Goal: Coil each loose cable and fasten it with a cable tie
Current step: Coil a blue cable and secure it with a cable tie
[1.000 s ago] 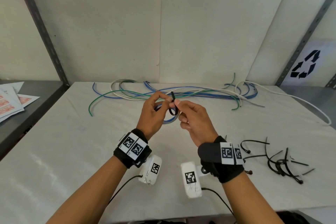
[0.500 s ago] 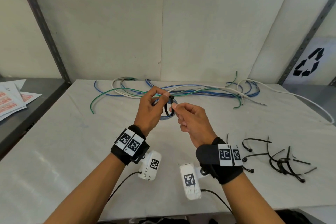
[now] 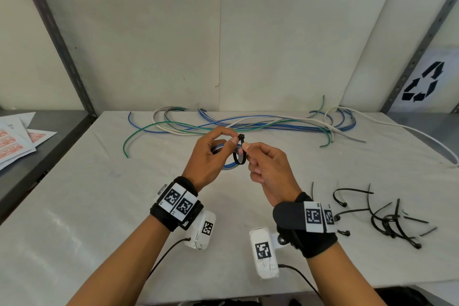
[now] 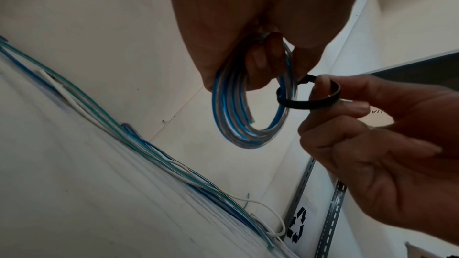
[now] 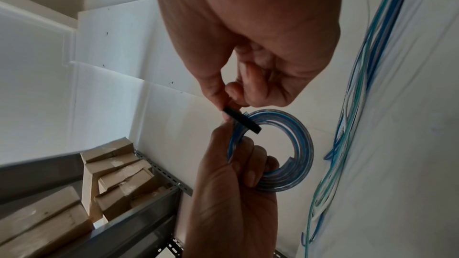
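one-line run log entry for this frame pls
step: fastening coil | left hand: grips blue cable coil | right hand: pinches black cable tie, looped loosely around coil | loose cables: on table, uncoiled

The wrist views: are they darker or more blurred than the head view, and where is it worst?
Head view: even light, sharp, lines bowed near the edges. Left wrist view: the right hand is dark against bright walls, the tie fairly sharp. Right wrist view: the boxes are smeared, the coil soft.

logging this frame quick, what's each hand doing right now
Left hand: grips the coiled blue cable, thumb and forefinger also at the black cable tie looped round it.
Right hand: pinches the cable tie.
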The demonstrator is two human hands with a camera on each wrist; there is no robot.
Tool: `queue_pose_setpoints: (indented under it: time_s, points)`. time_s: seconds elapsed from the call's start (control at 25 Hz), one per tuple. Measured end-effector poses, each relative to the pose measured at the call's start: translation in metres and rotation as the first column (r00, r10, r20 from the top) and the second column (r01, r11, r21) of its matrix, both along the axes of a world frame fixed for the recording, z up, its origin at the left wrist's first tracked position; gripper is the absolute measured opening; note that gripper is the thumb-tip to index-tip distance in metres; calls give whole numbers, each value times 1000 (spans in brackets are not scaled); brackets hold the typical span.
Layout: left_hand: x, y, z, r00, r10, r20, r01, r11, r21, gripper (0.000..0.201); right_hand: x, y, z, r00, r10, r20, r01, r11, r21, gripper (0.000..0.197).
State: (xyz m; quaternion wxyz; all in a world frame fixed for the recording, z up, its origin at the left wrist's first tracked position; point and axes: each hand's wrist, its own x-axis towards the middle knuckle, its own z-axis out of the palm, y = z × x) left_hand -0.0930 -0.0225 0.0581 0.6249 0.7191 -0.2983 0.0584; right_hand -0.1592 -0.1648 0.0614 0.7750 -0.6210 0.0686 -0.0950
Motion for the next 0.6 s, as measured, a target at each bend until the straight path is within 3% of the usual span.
queue_pose_setpoints:
  time_s: [0.4,0.48,0.6]
  points:
    - [3,-1,-8,980,44,195,-77,984,163,7,6,-5,0,997,20,-78,-5,980,199,21]
    - [5,0,-5,984,40,176,-68,985,159,8,6,-7,-2,998,-10,-59,16,994,110,22]
    - [6,2,0,999,-3,33,2,1000,20,10,11,-8,0,996,-90,-27,88,993,-76,28]
